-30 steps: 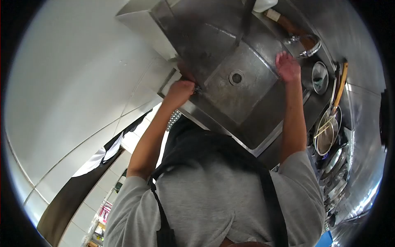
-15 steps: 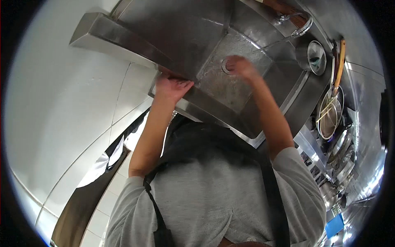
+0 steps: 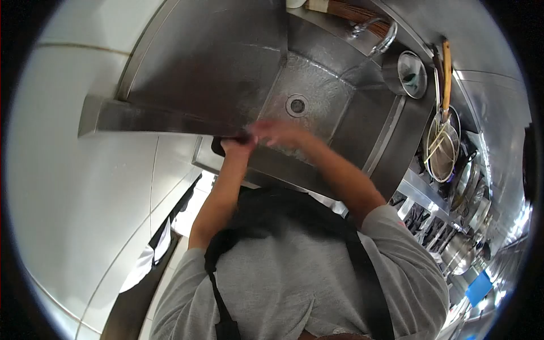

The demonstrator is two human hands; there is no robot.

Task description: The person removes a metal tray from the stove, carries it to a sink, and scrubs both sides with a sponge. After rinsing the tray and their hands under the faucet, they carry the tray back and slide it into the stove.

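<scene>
My left hand (image 3: pixel 235 146) is clenched at the front rim of a steel sink (image 3: pixel 340 150), and a small dark object (image 3: pixel 245 136) pokes out of its fist. Right beside it and touching it is my right hand (image 3: pixel 279 132), blurred by motion, low over the near side of the wet basin. I cannot make out its fingers. The round drain (image 3: pixel 297 105) lies just beyond both hands. A curved tap (image 3: pixel 378 34) stands at the far side of the sink.
A steel pot (image 3: pixel 412 71) sits right of the sink, then a wooden-handled tool (image 3: pixel 446 65) and wire strainers over a pan (image 3: pixel 442 156). More pots line the right side. A steel panel (image 3: pixel 204 68) and a white tiled wall (image 3: pixel 85 187) fill the left.
My right hand left the tap side, passed over the drain, and came back to meet my left hand at the front rim. The view has swung, and the basin is now wet.
</scene>
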